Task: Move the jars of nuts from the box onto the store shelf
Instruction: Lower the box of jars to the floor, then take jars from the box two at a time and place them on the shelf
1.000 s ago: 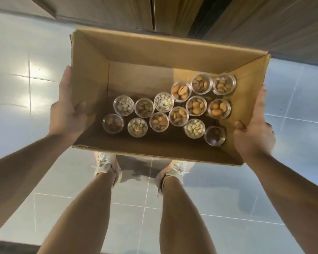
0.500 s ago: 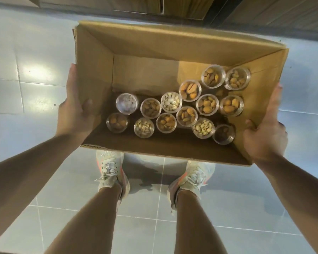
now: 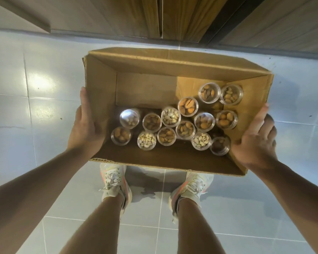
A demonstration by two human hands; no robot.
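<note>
Right now my left hand (image 3: 84, 129) presses flat against the left wall of the open brown cardboard box (image 3: 154, 63), fingers straight, thumb over the rim. My right hand (image 3: 255, 143) cups the right wall the same way, its fingers loosely spread. Inside, small clear round plastic jars of nuts (image 3: 187, 121) stand upright, clustered toward the right and near side on the box's floor. Below lie glossy pale grey floor tiles (image 3: 26, 107) and my white laced sneakers (image 3: 114, 182); ahead, brown wood-grain panels (image 3: 173, 15).
</note>
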